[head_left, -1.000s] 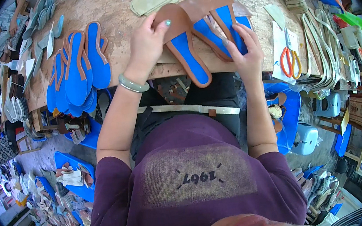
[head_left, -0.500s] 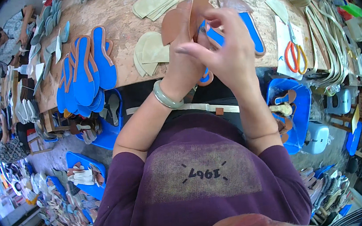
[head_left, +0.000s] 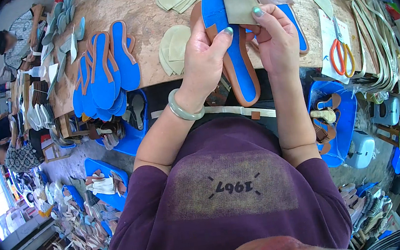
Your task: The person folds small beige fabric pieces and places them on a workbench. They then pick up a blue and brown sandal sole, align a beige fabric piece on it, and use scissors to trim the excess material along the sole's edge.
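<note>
My left hand [head_left: 206, 55] grips a blue sandal sole with a brown rim [head_left: 238, 66], held upright over the front edge of the wooden workbench [head_left: 147, 12]. My right hand [head_left: 275, 37] pinches a beige toe-shaped insole piece [head_left: 236, 0] against the top of that sole. A pale green bangle [head_left: 182, 109] sits on my left wrist. A second blue sole [head_left: 296, 27] lies on the bench just behind my right hand, partly hidden by it.
A fanned stack of blue soles with brown straps [head_left: 103, 76] lies at left. Beige insole pieces [head_left: 174, 46] sit beside my left hand. Orange-handled scissors [head_left: 340, 57] and pale strips [head_left: 378, 40] lie at right. Blue bins [head_left: 343, 123] stand below the bench. Other people [head_left: 8, 43] sit at far left.
I have lifted the blue sole off the bench and turned it upright. My right hand has brought a beige insole piece onto its top end.
</note>
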Available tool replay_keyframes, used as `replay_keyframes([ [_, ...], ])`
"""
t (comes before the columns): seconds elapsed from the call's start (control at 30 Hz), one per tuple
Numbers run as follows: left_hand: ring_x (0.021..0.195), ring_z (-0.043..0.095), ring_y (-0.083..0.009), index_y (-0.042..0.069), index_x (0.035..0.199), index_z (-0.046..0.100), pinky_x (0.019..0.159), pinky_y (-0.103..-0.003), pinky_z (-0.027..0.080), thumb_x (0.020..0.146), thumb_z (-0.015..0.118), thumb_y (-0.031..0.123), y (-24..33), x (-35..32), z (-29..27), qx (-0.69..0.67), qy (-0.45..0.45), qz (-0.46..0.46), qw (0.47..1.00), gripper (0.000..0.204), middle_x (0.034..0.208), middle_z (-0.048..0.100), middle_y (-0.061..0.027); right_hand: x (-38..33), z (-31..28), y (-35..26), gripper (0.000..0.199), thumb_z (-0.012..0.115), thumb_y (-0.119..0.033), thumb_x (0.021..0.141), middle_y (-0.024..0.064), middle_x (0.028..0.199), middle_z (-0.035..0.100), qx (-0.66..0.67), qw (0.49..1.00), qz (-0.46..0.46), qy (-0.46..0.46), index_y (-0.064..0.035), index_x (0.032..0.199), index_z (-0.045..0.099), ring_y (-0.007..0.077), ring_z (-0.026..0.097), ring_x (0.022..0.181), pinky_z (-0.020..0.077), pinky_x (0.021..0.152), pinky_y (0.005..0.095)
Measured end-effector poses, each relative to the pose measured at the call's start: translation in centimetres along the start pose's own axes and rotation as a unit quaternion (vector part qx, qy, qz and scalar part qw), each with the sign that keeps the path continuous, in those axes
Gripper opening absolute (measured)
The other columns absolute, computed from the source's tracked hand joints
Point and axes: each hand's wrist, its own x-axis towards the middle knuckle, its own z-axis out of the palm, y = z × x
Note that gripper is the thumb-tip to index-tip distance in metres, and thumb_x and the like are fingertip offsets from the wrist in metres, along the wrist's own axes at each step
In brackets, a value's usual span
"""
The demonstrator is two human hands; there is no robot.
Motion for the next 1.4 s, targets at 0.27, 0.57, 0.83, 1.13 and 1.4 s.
replay_keyframes([
  [0.27, 0.099, 0.063, -0.0167, 0.001, 0.131, 0.044, 0.088, -0.034, 0.055, 0.095, 0.05, 0.003, 0.5, -0.1, 0.4, -0.054, -0.008, -0.018, 0.998, 0.036, 0.117, 0.06, -0.01, -0.1, -0.3, 0.5, 0.007, 0.058, -0.011, 0.09, 0.0117, 0.091, 0.069, 0.108, 0.994, 0.001, 0.028, -0.0046, 0.093, 0.06, 0.0192, 0.068, 0.079, 0.0526, 0.061, 0.0273],
  [0.57, 0.096, 0.063, -0.0149, 0.002, 0.127, 0.047, 0.085, -0.033, 0.056, 0.094, 0.051, 0.003, -0.5, -0.1, -0.2, -0.037, 0.036, -0.018, 0.999, 0.033, 0.111, 0.061, -0.0078, -0.2, -0.5, 1.0, 0.013, 0.057, -0.015, 0.09, 0.0125, 0.094, 0.069, 0.151, 0.987, 0.019, 0.052, -0.0028, 0.095, 0.059, 0.0222, 0.067, 0.083, 0.0526, 0.064, 0.0301],
  [0.83, 0.09, 0.066, -0.0177, 0.002, 0.126, 0.047, 0.078, -0.034, 0.059, 0.094, 0.05, 0.004, 0.0, -0.4, -0.2, -0.069, 0.022, -0.042, 0.996, 0.032, 0.108, 0.062, -0.0092, 0.1, -2.1, 2.0, 0.033, 0.053, -0.019, 0.092, 0.0127, 0.102, 0.068, 0.267, 0.961, 0.072, 0.013, -0.0016, 0.12, 0.054, 0.0208, 0.069, 0.084, 0.0575, 0.063, 0.0349],
  [1.13, 0.097, 0.068, -0.0272, 0.0, 0.127, 0.045, 0.078, -0.04, 0.06, 0.095, 0.047, 0.004, -0.1, -0.6, -0.2, -0.093, 0.034, -0.052, 0.994, 0.033, 0.112, 0.062, -0.0159, 0.1, -2.1, 2.4, 0.03, 0.054, -0.022, 0.092, 0.0092, 0.092, 0.066, 0.363, 0.926, 0.109, 0.004, -0.0014, 0.114, 0.056, 0.0223, 0.069, 0.085, 0.0562, 0.064, 0.0371],
  [1.4, 0.094, 0.068, -0.0256, 0.0, 0.124, 0.046, 0.075, -0.037, 0.061, 0.094, 0.048, 0.006, 0.0, -0.9, -0.1, -0.065, 0.036, -0.037, 0.997, 0.03, 0.111, 0.063, -0.0152, -0.1, -2.1, 2.5, 0.029, 0.053, -0.022, 0.093, 0.0099, 0.095, 0.067, 0.347, 0.933, 0.09, 0.005, -0.0014, 0.113, 0.057, 0.023, 0.067, 0.084, 0.0539, 0.066, 0.0368],
])
